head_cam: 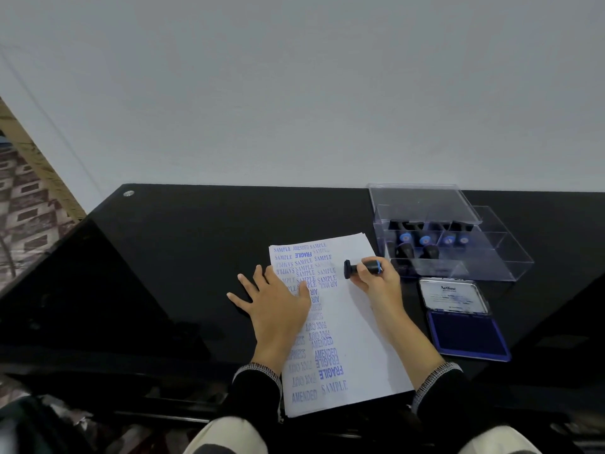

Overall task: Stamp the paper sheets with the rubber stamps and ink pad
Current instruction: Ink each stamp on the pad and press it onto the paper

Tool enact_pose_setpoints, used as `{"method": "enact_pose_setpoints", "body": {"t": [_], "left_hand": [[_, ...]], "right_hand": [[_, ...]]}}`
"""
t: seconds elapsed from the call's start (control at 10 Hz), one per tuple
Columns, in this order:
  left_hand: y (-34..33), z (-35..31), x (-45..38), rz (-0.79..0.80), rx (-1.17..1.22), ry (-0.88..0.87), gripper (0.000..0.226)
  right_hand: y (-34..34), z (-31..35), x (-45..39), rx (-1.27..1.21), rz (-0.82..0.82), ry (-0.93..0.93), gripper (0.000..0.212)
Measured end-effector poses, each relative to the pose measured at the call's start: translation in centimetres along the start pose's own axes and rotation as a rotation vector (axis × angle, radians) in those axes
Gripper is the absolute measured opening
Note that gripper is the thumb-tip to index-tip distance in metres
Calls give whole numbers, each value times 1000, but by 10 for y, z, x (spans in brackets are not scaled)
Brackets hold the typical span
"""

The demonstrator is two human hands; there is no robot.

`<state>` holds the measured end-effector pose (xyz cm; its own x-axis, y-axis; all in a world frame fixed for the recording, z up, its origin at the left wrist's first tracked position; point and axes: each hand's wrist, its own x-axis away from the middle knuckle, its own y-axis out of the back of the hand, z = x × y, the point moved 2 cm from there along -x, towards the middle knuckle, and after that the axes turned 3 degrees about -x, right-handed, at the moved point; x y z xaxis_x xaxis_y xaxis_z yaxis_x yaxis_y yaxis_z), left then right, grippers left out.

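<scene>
Stamp (362, 267): right hand (376, 279) grips it, lying sideways above the paper sheets (347, 322).
Sheets: on the black desk (183, 257), left hand (278, 303) flat on them.
Ink pad (466, 332): lid up, right of sheets.
Clear box (458, 253): behind pad, stamps inside.

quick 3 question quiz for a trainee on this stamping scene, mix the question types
1. True or false: the ink pad lies open.
2. Which hand grips the stamp: A left, B right?
3. What does the left hand press flat on?

Key: 1 true. 2 B, the right hand. 3 the paper sheets.
</scene>
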<state>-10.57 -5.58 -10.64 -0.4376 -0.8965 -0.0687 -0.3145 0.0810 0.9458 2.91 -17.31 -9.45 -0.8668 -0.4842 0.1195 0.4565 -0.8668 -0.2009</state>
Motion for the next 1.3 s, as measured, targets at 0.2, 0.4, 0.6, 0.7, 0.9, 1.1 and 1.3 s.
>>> {"method": "enact_pose_setpoints", "body": {"t": [0.2, 0.4, 0.6, 0.7, 0.9, 1.1, 1.3], "left_hand": [[0, 0, 0, -2, 5, -1, 79], [3, -1, 0, -21, 127, -3, 85], [10, 1, 9, -66, 295, -146, 24], [14, -1, 13, -79, 273, -175, 13], [21, -42, 30, -81, 192, -182, 25], [1, -120, 101, 88, 554, -716, 26], [-25, -128, 111, 187, 316, -823, 68]], "right_hand": [[-1, 5, 7, 147, 43, 108, 14], [11, 25, 26, 72, 69, 157, 12], [74, 50, 58, -119, -95, 139, 8], [109, 53, 71, -159, -165, 102, 5], [150, 49, 85, -250, -269, 55, 13], [172, 48, 84, -287, -351, 49, 5], [183, 44, 81, -77, -333, 99, 10]]}}
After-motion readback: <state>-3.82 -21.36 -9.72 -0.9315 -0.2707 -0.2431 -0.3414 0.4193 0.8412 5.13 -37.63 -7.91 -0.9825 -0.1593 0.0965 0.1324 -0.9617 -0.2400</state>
